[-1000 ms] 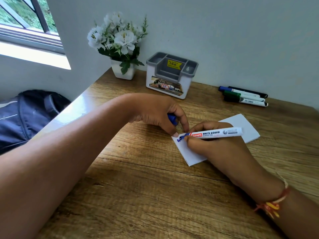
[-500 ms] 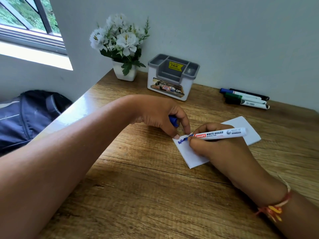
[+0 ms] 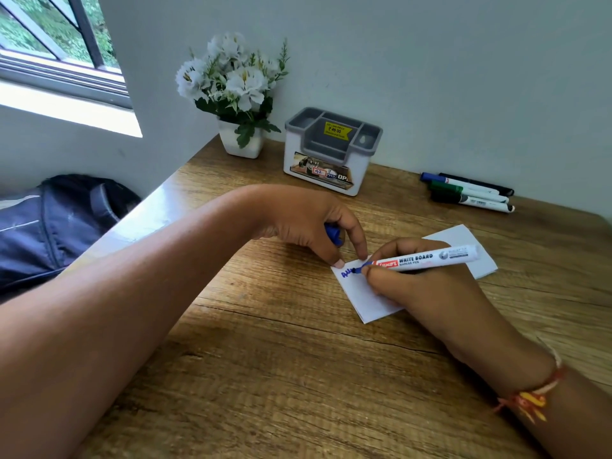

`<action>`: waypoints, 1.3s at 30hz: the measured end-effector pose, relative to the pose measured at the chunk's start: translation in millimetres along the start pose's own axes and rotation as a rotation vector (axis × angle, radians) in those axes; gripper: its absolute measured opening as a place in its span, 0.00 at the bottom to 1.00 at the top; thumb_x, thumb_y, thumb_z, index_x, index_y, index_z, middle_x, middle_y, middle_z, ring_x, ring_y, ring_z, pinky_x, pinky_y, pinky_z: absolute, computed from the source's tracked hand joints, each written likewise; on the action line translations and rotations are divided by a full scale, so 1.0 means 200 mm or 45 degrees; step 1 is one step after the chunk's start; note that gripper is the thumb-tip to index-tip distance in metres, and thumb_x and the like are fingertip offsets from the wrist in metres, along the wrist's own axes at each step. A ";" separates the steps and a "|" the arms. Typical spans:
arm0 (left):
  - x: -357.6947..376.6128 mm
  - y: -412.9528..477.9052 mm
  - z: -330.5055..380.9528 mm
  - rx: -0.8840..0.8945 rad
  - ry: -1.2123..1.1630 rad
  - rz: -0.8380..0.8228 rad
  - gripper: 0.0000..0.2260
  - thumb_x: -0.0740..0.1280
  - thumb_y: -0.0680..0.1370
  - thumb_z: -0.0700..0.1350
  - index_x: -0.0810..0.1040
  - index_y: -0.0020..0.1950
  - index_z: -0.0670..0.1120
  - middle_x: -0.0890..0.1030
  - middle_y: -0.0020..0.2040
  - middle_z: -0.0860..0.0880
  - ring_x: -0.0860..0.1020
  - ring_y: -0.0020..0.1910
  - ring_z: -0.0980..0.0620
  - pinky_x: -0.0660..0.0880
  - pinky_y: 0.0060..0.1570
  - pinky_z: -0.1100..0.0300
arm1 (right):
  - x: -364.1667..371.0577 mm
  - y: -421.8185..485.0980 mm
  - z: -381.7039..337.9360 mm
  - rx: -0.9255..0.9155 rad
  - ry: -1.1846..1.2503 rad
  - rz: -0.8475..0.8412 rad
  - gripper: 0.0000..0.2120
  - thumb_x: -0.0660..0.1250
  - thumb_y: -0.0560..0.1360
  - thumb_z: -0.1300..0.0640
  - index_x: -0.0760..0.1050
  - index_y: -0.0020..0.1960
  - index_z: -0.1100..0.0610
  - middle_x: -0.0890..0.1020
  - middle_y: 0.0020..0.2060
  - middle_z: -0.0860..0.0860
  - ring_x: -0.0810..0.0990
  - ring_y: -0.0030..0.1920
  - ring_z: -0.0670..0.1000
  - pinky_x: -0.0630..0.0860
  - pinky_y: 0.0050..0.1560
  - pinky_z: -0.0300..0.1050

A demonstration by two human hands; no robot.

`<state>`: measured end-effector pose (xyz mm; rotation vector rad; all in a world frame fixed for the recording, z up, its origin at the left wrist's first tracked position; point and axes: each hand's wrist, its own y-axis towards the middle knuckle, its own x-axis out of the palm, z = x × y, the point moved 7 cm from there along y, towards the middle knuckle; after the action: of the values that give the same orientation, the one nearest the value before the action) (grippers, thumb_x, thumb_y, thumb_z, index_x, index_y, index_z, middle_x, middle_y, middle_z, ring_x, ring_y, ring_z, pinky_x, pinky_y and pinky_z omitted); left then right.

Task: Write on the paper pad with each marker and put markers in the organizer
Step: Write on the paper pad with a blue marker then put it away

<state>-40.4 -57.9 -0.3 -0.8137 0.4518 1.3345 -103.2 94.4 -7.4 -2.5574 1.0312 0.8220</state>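
At a wooden tabletop, a person writes blue letters on a small white pad. The left hand curls round the marker's blue cap, and its forefinger pins the pad's left corner. Beyond that hand, against the wall, stands the grey-and-white organizer, with no markers showing in its compartments. Just right of the left hand, the right hand grips the marker low on the barrel, tip on the paper. The barrel lies almost level, nib pointing left toward the cap and tail pointing right. Farther right, at the back of the tabletop, the other markers lie side by side with their caps to the left. They are well apart from the pad and nearer the right hand. On this showing the task looks to be at its opening, with one marker in use and none stowed. The organizer sits forward and left of the pad, nearer the left hand, but the marker is in the right. Capping should come easily, nib to cap, before a reach across to the organizer.
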 end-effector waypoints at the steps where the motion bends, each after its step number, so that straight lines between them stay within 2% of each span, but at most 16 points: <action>1: 0.00 0.00 0.00 0.000 -0.003 -0.001 0.13 0.75 0.74 0.45 0.84 0.57 0.58 0.78 0.45 0.66 0.73 0.41 0.67 0.65 0.44 0.62 | 0.00 0.00 0.00 -0.010 -0.016 -0.009 0.02 0.75 0.69 0.53 0.85 0.40 0.51 0.86 0.36 0.44 0.80 0.35 0.38 0.70 0.29 0.31; 3: 0.00 0.00 0.00 -0.006 0.000 -0.005 0.12 0.75 0.75 0.45 0.84 0.56 0.58 0.79 0.49 0.62 0.74 0.43 0.67 0.65 0.44 0.62 | 0.01 0.00 0.00 -0.012 -0.053 -0.019 0.02 0.74 0.68 0.53 0.85 0.40 0.50 0.85 0.35 0.42 0.79 0.34 0.36 0.69 0.27 0.29; 6: 0.00 0.00 0.00 -0.008 0.016 0.002 0.12 0.75 0.75 0.45 0.84 0.57 0.58 0.80 0.53 0.55 0.75 0.48 0.59 0.66 0.45 0.62 | 0.01 0.00 0.00 -0.007 -0.056 -0.040 0.02 0.74 0.67 0.53 0.84 0.40 0.49 0.85 0.34 0.42 0.78 0.32 0.36 0.70 0.28 0.32; 9: 0.00 0.00 0.00 -0.024 0.011 -0.016 0.12 0.75 0.75 0.45 0.83 0.57 0.58 0.78 0.42 0.69 0.74 0.41 0.68 0.65 0.43 0.62 | 0.02 0.00 0.00 0.005 -0.084 -0.057 0.02 0.74 0.67 0.52 0.84 0.40 0.49 0.85 0.34 0.42 0.78 0.32 0.36 0.69 0.29 0.34; 11: 0.00 0.00 0.00 -0.026 0.023 -0.021 0.12 0.75 0.75 0.45 0.83 0.57 0.58 0.77 0.40 0.70 0.74 0.41 0.69 0.65 0.43 0.62 | 0.02 0.00 0.01 0.011 -0.091 -0.041 0.02 0.74 0.67 0.52 0.84 0.40 0.48 0.85 0.35 0.42 0.78 0.32 0.36 0.68 0.28 0.32; 15: 0.00 0.01 -0.01 -0.017 0.041 -0.009 0.13 0.75 0.74 0.46 0.84 0.56 0.59 0.80 0.56 0.56 0.76 0.53 0.56 0.68 0.49 0.60 | 0.01 0.00 0.00 0.025 -0.084 -0.014 0.02 0.74 0.67 0.52 0.84 0.40 0.49 0.86 0.36 0.41 0.82 0.38 0.41 0.73 0.33 0.39; 16: 0.00 0.01 -0.01 -0.016 0.037 -0.014 0.13 0.75 0.74 0.46 0.84 0.56 0.59 0.80 0.55 0.58 0.76 0.52 0.59 0.68 0.49 0.60 | 0.01 0.00 0.00 0.025 -0.081 -0.010 0.02 0.75 0.67 0.52 0.85 0.40 0.49 0.86 0.36 0.41 0.82 0.39 0.41 0.74 0.34 0.40; 19: 0.01 0.01 0.00 -0.012 0.036 -0.021 0.12 0.75 0.75 0.45 0.84 0.57 0.57 0.77 0.42 0.71 0.73 0.41 0.70 0.65 0.43 0.62 | 0.01 -0.01 0.00 0.032 -0.084 -0.002 0.02 0.75 0.68 0.52 0.84 0.40 0.49 0.86 0.36 0.42 0.82 0.38 0.41 0.74 0.34 0.40; 22: 0.00 0.01 0.00 -0.003 0.060 -0.022 0.13 0.74 0.75 0.43 0.83 0.59 0.55 0.75 0.37 0.77 0.72 0.39 0.75 0.64 0.42 0.63 | 0.00 -0.01 0.00 0.033 -0.089 0.005 0.02 0.75 0.68 0.52 0.84 0.40 0.49 0.86 0.36 0.43 0.82 0.38 0.43 0.74 0.34 0.41; 25: 0.00 0.01 0.00 -0.013 0.058 -0.031 0.13 0.74 0.75 0.44 0.84 0.58 0.56 0.76 0.40 0.77 0.73 0.41 0.75 0.64 0.44 0.64 | 0.00 -0.01 0.00 0.037 -0.085 0.009 0.02 0.75 0.68 0.52 0.84 0.40 0.49 0.85 0.36 0.42 0.81 0.39 0.42 0.73 0.34 0.41; 28: 0.00 0.02 -0.01 -0.007 0.051 -0.025 0.13 0.75 0.75 0.45 0.84 0.57 0.58 0.77 0.45 0.72 0.74 0.44 0.71 0.65 0.45 0.64 | 0.00 0.00 0.00 0.047 -0.084 0.014 0.02 0.75 0.68 0.52 0.84 0.40 0.49 0.85 0.36 0.38 0.80 0.39 0.38 0.72 0.33 0.38; 32: 0.00 0.02 -0.01 -0.019 0.056 -0.032 0.13 0.75 0.75 0.45 0.84 0.58 0.58 0.76 0.40 0.77 0.73 0.42 0.74 0.65 0.45 0.63 | 0.00 -0.01 0.01 0.033 -0.117 -0.019 0.02 0.75 0.67 0.52 0.83 0.39 0.48 0.84 0.36 0.38 0.79 0.36 0.35 0.69 0.29 0.31; 36: 0.00 0.01 0.01 -0.013 0.061 -0.046 0.13 0.74 0.76 0.44 0.83 0.59 0.54 0.75 0.35 0.76 0.72 0.38 0.76 0.63 0.43 0.64 | 0.04 -0.02 -0.02 -0.026 -0.113 -0.108 0.01 0.74 0.67 0.54 0.83 0.38 0.50 0.84 0.34 0.40 0.79 0.34 0.36 0.70 0.28 0.30; 39: 0.00 0.01 0.01 -0.021 0.076 -0.045 0.13 0.74 0.76 0.44 0.83 0.59 0.55 0.75 0.38 0.77 0.72 0.40 0.76 0.64 0.44 0.65 | -0.01 -0.01 0.01 0.050 -0.084 0.044 0.03 0.75 0.68 0.52 0.83 0.39 0.50 0.84 0.35 0.43 0.79 0.35 0.34 0.69 0.26 0.30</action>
<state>-43.4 -55.3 0.3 -0.8736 0.4717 1.2853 -103.8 97.8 -7.8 -2.4693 1.0636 0.8797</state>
